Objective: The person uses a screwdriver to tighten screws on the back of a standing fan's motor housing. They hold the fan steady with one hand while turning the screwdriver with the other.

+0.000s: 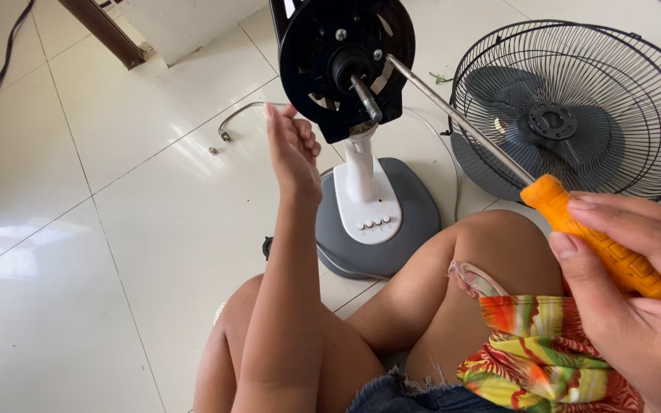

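Item 1: right hand (636, 298), 1 pc, lower right of view, wrapped firmly round the orange ribbed plastic handle of 1 long screwdriver (575, 222). Its steel shaft runs up-left; tip at the black round motor housing (342, 65), beside the bare steel spindle (366, 98).

Item 2: left hand (294, 149), 1 pc, raised, fingers loosely curled, nothing in it. Sits just left of motor housing; contact w/ housing can't be told.

Item 3: pedestal fan, 1 pc, stripped. Black motor housing on white plastic neck (361, 172), on grey oval base (415, 222). Control buttons on neck, 4 pcs, white, in a row.

Item 4: black wire fan guard (656, 99), 1 pc, lying flat on floor at right, w/ grey plastic blade (575, 138) inside it. Apart from the base.

Item 5: small loose screw (213, 150), 1 pc, on white floor tiles (78, 229), left of the fan. Thin grey cord end (227, 131) near it.

Item 6: person's bent knees, 2, centre-bottom; patterned orange-yellow-green cloth (537, 352) over right thigh.
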